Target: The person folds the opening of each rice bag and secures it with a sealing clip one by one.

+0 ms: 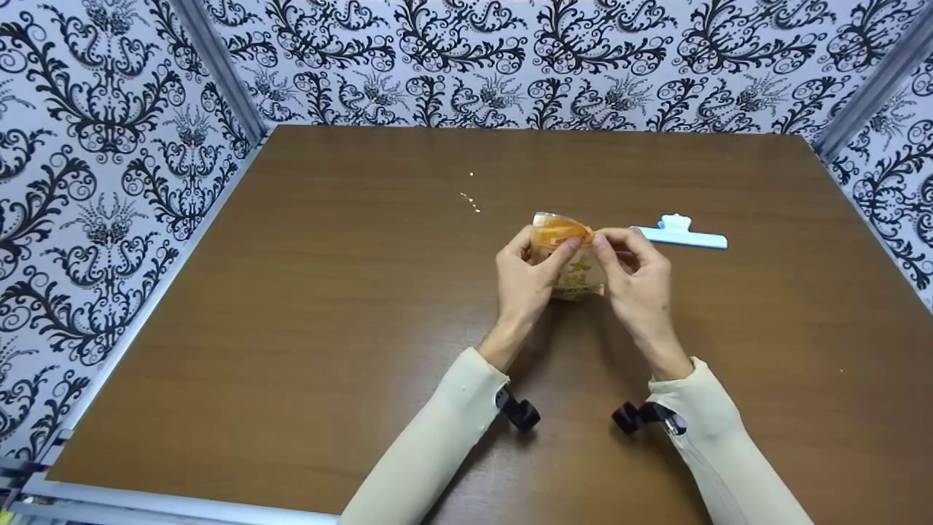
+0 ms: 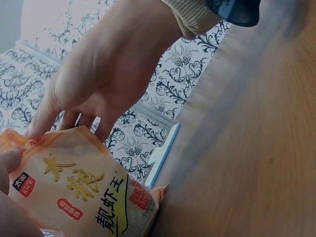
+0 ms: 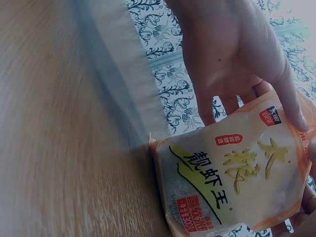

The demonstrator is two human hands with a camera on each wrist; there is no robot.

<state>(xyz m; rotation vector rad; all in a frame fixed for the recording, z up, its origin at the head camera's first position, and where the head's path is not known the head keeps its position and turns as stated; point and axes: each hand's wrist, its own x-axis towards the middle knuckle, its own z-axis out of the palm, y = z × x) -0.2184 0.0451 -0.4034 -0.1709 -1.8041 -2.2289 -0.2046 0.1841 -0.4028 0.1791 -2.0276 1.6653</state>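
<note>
A small rice bag [image 1: 576, 273] with an orange top and gold lettering is held upright between both hands near the table's middle right. The left hand [image 1: 526, 281] pinches its top edge on the left, thumb on the front. On the other side, the right hand [image 1: 641, 288] pinches the top corner between thumb and fingers. Red labels and a green patch show on the bag's front [image 3: 237, 173] in the right wrist view. Whether its bottom touches the table cannot be told. A light blue bag clip [image 1: 681, 237] lies behind the right hand.
Several small white bits [image 1: 470, 200] lie on the brown table [image 1: 306, 292], behind and left of the bag. Patterned wall panels [image 1: 466, 65] border the table at the back and sides, with metal posts [image 1: 219, 69] at the corners.
</note>
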